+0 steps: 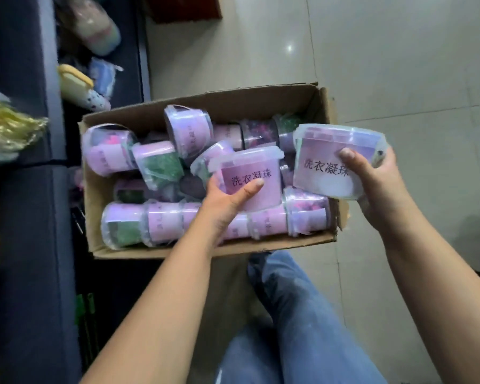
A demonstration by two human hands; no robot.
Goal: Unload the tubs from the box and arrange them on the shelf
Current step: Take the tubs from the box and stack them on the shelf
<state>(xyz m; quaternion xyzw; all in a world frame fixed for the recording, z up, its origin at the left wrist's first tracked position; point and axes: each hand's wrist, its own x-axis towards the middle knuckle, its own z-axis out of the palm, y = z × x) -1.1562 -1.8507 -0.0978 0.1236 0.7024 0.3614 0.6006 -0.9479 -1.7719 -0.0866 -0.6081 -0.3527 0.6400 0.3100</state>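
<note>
now, closest in, my jeans leg point(288, 314) sits below both forearms, so i'd turn from the legs when i swing toward the shelf instead of twisting my wrists. my left grip point(227, 200) is curled round the left tub point(250, 178), thumb across the printed purple label and fingers behind. that tub is upright, lid up, just above the heap in the box. my right grip point(372, 184) wraps the right tub point(333, 162), thumb on the label front and fingers round the far side. it is out over the box's right wall, tipped slightly toward me.

both holds are on the body and not on the clear lids, which i judge right, since a thin snap lid could pop if it took the weight. i'd level the right tub before moving.

below them the cardboard box point(261, 103) is well filled with loose tubs point(161, 162) lying on their sides at all angles, so most of the job is left. lifting straight up should keep me from dragging neighbours out.

off to my left the dark shelf point(31, 223) already carries other goods, a yellow-lidded container point(75, 84) among them, so i'd pick a bare stretch, set each tub down flat with its label outward, and let go only once the base is seated.

beyond lies the pale tiled floor point(372, 65).
</note>
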